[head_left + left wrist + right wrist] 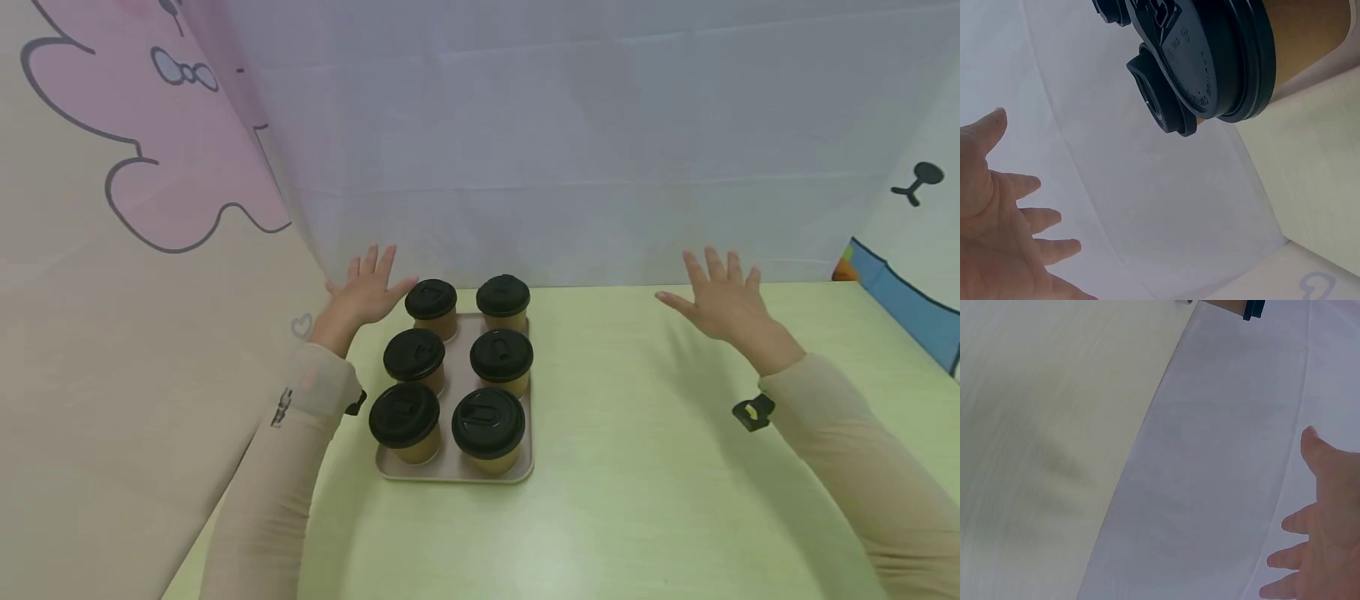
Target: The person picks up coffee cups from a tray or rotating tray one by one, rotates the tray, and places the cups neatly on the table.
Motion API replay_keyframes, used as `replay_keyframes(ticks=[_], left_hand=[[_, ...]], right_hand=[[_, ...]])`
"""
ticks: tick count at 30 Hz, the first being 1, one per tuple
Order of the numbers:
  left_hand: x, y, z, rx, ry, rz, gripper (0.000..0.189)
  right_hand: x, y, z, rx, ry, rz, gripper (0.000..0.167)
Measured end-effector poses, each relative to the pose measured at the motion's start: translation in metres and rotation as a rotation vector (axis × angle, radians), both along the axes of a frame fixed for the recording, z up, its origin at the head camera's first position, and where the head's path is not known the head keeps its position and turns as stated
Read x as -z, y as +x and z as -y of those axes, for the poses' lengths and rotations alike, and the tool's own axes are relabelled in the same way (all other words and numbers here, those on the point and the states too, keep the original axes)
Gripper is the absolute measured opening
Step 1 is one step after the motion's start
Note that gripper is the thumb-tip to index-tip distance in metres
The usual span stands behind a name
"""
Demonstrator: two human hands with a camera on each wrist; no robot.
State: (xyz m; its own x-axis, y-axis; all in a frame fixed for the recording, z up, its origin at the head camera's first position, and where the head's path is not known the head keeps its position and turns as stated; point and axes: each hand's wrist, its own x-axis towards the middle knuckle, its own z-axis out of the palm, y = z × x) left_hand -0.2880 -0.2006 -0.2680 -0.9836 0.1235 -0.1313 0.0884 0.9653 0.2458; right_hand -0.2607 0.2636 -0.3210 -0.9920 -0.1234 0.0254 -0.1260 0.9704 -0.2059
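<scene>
Cups (501,354), six, lidded, upright on tray (457,360), worktop (637,467). Left grip (363,296): spread, near their left side. Right grip (723,304): spread, well apart, to their right.

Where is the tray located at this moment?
In the head view, the tray lies left of centre on the table, under six lidded cups, nearer the left hand.

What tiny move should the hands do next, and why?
Perhaps lower the left hand toward the far-left cup: that hand holds nothing, and in the head view this cup, standing on the tray, looks nearest to it.
</scene>
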Motion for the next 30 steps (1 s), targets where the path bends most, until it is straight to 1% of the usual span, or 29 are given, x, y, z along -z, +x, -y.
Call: replay_keyframes(ticks=[5, 7, 12, 17, 20, 23, 25, 28, 30], left_hand=[[0.001, 0.006, 0.006, 0.044, -0.048, 0.012, 0.076], [0.001, 0.008, 0.009, 0.053, -0.046, 0.014, 0.076], [0.003, 0.015, 0.020, 0.046, 0.011, -0.010, 0.077], [0.006, 0.019, 0.033, 0.053, 0.054, -0.047, 0.077], [0.008, 0.022, 0.040, 0.065, 0.081, -0.057, 0.077], [0.013, 0.023, 0.049, 0.083, 0.107, -0.050, 0.077], [0.018, 0.025, 0.055, 0.088, 0.112, -0.031, 0.075], [0.029, 0.029, 0.063, 0.073, 0.107, 0.006, 0.071], [0.038, 0.032, 0.067, 0.060, 0.129, 0.030, 0.066]], right_hand=[[0.001, 0.001, 0.005, -0.006, -0.001, -0.015, 0.092], [0.001, 0.001, 0.006, -0.009, 0.005, -0.019, 0.092], [0.000, 0.004, 0.012, -0.014, 0.009, -0.034, 0.091], [0.001, 0.007, 0.020, -0.024, 0.008, -0.060, 0.088], [0.002, 0.008, 0.024, -0.028, 0.007, -0.075, 0.086], [0.006, 0.009, 0.028, -0.034, 0.010, -0.085, 0.084], [0.010, 0.008, 0.030, -0.039, 0.013, -0.088, 0.083], [0.016, 0.008, 0.034, -0.051, 0.020, -0.089, 0.080], [0.020, 0.007, 0.037, -0.063, 0.027, -0.090, 0.079]])
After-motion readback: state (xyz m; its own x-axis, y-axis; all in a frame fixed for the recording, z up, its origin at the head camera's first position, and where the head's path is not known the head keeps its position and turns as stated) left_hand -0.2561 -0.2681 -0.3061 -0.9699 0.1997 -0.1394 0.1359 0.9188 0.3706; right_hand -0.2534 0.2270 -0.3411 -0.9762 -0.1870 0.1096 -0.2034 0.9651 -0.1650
